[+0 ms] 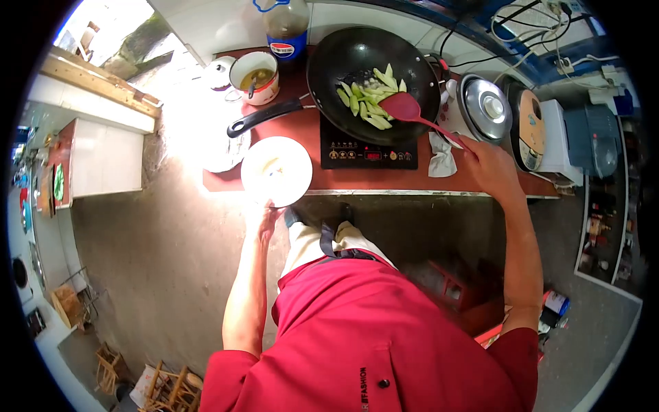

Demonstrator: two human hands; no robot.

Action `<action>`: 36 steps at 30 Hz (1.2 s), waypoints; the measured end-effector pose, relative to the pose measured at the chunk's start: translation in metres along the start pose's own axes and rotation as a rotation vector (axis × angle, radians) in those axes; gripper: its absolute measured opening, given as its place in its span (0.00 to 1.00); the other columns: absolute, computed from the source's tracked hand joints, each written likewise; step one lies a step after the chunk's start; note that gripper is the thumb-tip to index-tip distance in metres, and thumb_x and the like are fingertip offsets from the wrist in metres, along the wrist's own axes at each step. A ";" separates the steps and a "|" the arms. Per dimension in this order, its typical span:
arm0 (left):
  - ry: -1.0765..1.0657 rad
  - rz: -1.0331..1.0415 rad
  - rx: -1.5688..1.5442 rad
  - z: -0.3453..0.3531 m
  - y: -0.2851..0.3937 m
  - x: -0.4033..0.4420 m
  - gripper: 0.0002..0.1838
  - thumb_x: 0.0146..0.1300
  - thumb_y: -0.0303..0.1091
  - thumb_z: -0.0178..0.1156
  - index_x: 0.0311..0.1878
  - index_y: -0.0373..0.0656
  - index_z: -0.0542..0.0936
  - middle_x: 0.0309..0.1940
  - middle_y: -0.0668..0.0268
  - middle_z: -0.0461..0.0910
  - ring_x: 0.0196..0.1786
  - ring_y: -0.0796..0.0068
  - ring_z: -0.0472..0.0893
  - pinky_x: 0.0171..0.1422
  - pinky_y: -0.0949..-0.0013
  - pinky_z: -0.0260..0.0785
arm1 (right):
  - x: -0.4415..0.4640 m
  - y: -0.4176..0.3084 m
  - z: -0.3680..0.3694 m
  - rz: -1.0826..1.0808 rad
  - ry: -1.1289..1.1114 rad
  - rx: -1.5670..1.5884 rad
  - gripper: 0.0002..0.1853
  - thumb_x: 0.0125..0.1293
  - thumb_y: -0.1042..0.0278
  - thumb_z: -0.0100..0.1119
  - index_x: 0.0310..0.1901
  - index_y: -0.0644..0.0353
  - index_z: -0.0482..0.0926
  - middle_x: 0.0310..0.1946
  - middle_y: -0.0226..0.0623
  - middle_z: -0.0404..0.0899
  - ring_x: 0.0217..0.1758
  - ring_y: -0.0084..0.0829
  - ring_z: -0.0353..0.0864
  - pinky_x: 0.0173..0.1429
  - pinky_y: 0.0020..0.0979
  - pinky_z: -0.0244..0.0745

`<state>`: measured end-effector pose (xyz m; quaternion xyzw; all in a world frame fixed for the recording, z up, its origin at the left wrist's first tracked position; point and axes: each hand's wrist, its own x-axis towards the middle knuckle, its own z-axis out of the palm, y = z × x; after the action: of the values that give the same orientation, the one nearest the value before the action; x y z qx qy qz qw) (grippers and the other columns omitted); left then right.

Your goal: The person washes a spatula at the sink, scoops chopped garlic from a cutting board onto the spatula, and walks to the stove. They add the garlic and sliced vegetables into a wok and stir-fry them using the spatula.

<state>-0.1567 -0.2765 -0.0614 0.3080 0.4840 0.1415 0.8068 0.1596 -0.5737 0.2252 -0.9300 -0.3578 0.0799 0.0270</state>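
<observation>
My left hand (266,214) is closed on the near rim of a white plate (274,159), which is tilted and glares in the light just over the counter's front edge. In my right hand (493,170) is the handle of a red spatula (401,108). Its head touches pale green vegetable pieces (367,103) in a black wok (371,58). The wok rests on an induction cooker (367,152) with a lit red display. Its long black handle (264,118) points left, toward the plate.
A cup of yellowish liquid with a spoon (255,77) and a large bottle (285,31) stand left of the wok. To the right are a lidded pot (484,106), a rice cooker (530,129) and a crumpled white cloth or tissue (441,156). Cables (528,31) hang behind.
</observation>
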 end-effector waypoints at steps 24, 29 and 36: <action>0.533 -0.451 0.254 -0.261 -0.083 -0.133 0.17 0.66 0.36 0.55 0.54 0.39 0.69 0.36 0.57 0.77 0.27 0.60 0.81 0.30 0.60 0.77 | 0.099 -0.006 -0.036 -0.098 -0.141 -0.339 0.13 0.60 0.64 0.52 0.44 0.47 0.83 0.38 0.38 0.83 0.43 0.41 0.82 0.46 0.43 0.76; 0.490 -0.593 0.317 -0.238 -0.111 -0.165 0.17 0.65 0.35 0.56 0.55 0.41 0.72 0.37 0.59 0.79 0.29 0.64 0.79 0.33 0.63 0.75 | 0.111 0.019 -0.006 -0.100 -0.267 -0.490 0.14 0.60 0.66 0.52 0.46 0.48 0.82 0.38 0.40 0.83 0.44 0.44 0.82 0.46 0.44 0.76; 0.285 -0.350 0.605 -0.202 -0.093 -0.155 0.15 0.67 0.37 0.55 0.53 0.40 0.75 0.39 0.59 0.80 0.28 0.71 0.78 0.34 0.68 0.74 | 0.124 -0.033 0.057 -0.156 0.011 -0.123 0.16 0.60 0.68 0.51 0.49 0.49 0.81 0.41 0.39 0.83 0.47 0.42 0.81 0.48 0.43 0.77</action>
<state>-0.4151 -0.3567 -0.0819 0.4221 0.6565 -0.1066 0.6160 0.2191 -0.4667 0.1561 -0.8996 -0.4332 0.0504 -0.0223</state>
